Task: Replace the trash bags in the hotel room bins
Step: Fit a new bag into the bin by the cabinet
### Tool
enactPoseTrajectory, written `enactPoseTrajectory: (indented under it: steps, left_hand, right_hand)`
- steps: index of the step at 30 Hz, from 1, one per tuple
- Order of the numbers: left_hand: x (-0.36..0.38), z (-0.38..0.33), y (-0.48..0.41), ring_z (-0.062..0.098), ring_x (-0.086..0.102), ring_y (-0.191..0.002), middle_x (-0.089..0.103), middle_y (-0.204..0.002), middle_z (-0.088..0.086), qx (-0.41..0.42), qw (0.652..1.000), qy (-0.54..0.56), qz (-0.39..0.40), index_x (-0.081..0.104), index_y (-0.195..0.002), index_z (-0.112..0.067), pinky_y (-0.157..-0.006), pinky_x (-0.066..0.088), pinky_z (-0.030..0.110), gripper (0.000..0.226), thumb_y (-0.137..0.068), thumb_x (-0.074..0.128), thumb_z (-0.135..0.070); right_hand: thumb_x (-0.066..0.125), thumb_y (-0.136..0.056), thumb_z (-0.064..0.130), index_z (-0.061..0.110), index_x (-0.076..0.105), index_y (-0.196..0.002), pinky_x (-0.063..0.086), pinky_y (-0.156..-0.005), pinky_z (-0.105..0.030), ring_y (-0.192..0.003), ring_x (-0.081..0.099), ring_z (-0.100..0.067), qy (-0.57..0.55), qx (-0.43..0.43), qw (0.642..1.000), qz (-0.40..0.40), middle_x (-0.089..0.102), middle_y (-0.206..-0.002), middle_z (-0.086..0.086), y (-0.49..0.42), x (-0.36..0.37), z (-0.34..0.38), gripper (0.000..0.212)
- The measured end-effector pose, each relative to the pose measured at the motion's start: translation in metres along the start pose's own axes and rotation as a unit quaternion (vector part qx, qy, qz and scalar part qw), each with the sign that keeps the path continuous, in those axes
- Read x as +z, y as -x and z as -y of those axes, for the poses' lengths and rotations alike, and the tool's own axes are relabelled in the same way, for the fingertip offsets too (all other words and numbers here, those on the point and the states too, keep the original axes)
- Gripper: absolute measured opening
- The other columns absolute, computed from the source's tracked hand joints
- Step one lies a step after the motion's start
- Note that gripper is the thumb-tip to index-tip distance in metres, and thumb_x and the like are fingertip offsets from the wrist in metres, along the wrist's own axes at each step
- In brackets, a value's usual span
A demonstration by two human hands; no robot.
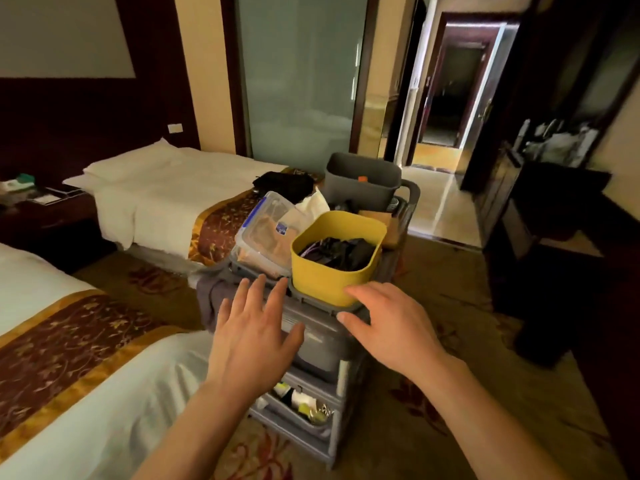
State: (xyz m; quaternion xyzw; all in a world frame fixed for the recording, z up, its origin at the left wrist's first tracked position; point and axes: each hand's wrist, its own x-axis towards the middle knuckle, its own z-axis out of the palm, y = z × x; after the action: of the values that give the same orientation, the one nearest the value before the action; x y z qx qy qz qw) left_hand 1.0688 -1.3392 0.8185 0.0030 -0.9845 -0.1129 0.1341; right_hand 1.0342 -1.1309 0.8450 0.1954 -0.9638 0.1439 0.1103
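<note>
A yellow tub [329, 277] holding dark folded bags [341, 252] stands on top of a grey housekeeping cart [318, 337] in front of me. My left hand [254, 329] hovers over the cart's near edge with fingers spread, holding nothing. My right hand [384, 322] reaches toward the tub's near right corner, fingers straight, its fingertips at or just short of the tub's wall. A grey bin [362, 183] sits at the cart's far end.
A clear lidded box [268, 230] lies left of the tub. A made bed [166, 195] stands beyond the cart, another bed [69, 358] at my left. Dark furniture [554, 244] lines the right. An open doorway [446, 98] lies ahead.
</note>
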Motion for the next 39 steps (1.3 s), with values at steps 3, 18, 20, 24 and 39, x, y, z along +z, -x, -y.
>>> enactPoseTrajectory:
  steps: [3,18,20,24,39]
  left_hand:
    - [0.019,-0.050,-0.030,0.030,0.021,-0.150,0.030,-0.160,0.005,-0.021,1.000,0.010,-0.004,0.026,-0.153,-0.030,-0.118,0.026,0.053,0.080,-0.083,0.025,-0.068]
    - [0.084,-0.137,-0.206,0.037,0.008,-0.151,0.018,-0.164,0.011,-0.137,0.989,-0.055,-0.023,0.021,-0.153,-0.032,-0.119,0.011,0.064,0.076,-0.089,0.025,-0.074]
    - [0.095,-0.134,-0.234,0.038,0.004,-0.151,0.012,-0.165,0.010,-0.158,0.986,-0.055,-0.024,0.016,-0.153,-0.035,-0.118,0.007,0.064,0.078,-0.088,0.023,-0.077]
    - [0.116,-0.119,-0.293,0.038,0.001,-0.152,0.007,-0.166,0.009,-0.203,0.978,-0.047,-0.003,0.012,-0.154,-0.038,-0.118,0.008,0.066,0.080,-0.086,0.023,-0.079]
    - [0.187,-0.102,-0.371,0.029,0.026,-0.145,0.028,-0.160,0.003,-0.273,0.957,-0.085,0.043,0.003,-0.155,-0.038,-0.116,0.021,0.056,0.083,-0.085,0.014,-0.081]
  right_hand:
    - [0.051,-0.095,0.054,0.032,0.053,-0.137,0.053,-0.089,-0.037,-0.118,0.052,-0.016,0.006,-0.010,1.000,0.017,0.060,-0.126,0.012,-0.016,-0.014,-0.059,0.047]
    - [0.052,-0.094,0.054,0.031,0.059,-0.129,0.052,-0.077,-0.030,-0.108,0.059,-0.013,-0.001,-0.071,0.997,0.020,0.064,-0.115,0.013,-0.171,-0.004,-0.232,0.043]
    - [0.052,-0.094,0.054,0.030,0.061,-0.128,0.051,-0.076,-0.031,-0.108,0.059,-0.015,0.008,-0.083,0.996,0.016,0.065,-0.115,0.012,-0.205,0.003,-0.245,0.042]
    - [0.054,-0.095,0.047,0.030,0.061,-0.130,0.050,-0.081,-0.032,-0.110,0.060,-0.016,-0.003,-0.094,0.995,0.032,0.065,-0.120,0.009,-0.277,0.015,-0.268,0.039]
    - [0.063,-0.094,0.040,0.031,0.017,-0.157,0.040,-0.111,-0.046,-0.145,0.028,-0.031,0.016,-0.172,0.969,0.177,0.024,-0.163,-0.001,-0.480,0.124,-0.288,0.079]
